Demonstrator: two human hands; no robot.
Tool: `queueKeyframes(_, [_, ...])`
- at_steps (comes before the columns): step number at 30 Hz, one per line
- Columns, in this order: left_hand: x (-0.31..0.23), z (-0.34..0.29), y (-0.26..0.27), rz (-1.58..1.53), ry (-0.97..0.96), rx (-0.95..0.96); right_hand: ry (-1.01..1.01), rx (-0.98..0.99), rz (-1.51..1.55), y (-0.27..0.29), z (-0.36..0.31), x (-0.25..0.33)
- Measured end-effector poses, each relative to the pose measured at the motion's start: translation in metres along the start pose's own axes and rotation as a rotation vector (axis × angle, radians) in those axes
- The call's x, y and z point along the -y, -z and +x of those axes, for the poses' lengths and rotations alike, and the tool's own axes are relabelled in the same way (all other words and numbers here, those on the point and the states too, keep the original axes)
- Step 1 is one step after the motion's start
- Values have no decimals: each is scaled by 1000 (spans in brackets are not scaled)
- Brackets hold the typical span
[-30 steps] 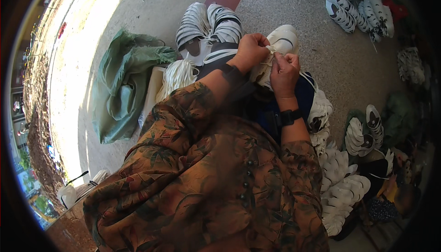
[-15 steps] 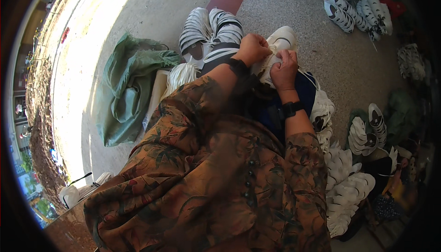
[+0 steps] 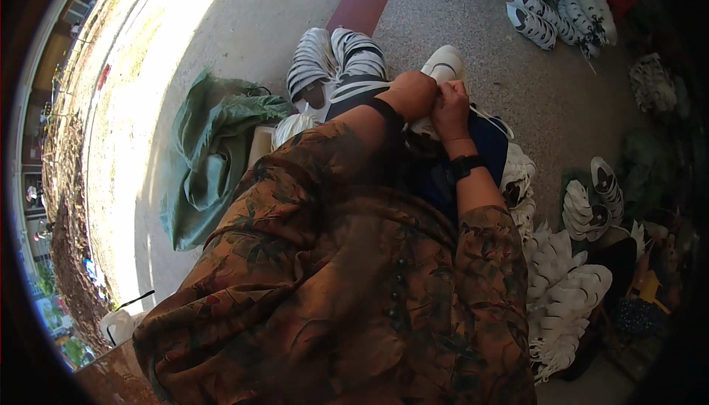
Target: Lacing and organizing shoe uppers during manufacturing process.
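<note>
Now your left hand (image 3: 415, 94) rolls in over the white shoe with the rounded toe (image 3: 445, 63), and your right hand (image 3: 450, 111) comes up snug beside it. A second ago there's a gap between them with pale lacing showing; now that gap is gone and the two meet over the middle of the shoe. For the work in hand, that means the spot being handled is covered. Fingers are bent in on both sides, but whether they're grasping lace or just pressing there, I can't tell.

The shoe sits in front of your body, toe pointing away from you, beside the dark blue cloth (image 3: 487, 141). Just past your left forearm, there's the fanned stack of white-and-dark shoe uppers (image 3: 313, 65), the bundle of white laces (image 3: 294, 128) partly behind your sleeve, and further left, the crumpled green woven sack (image 3: 203, 161).
</note>
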State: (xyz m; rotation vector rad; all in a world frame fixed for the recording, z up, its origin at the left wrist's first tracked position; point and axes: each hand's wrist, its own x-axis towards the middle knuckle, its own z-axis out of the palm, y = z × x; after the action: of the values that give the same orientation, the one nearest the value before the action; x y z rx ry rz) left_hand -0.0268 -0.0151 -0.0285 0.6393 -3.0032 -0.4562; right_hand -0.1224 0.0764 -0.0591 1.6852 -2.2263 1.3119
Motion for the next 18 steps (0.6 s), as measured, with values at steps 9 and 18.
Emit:
queueKeyframes(9, [37, -7, -15, -492, 84, -171, 62, 89, -121, 5, -5, 14])
queueKeyframes(18, [29, -18, -17, -648, 137, -179, 61, 99, -217, 0, -6, 17])
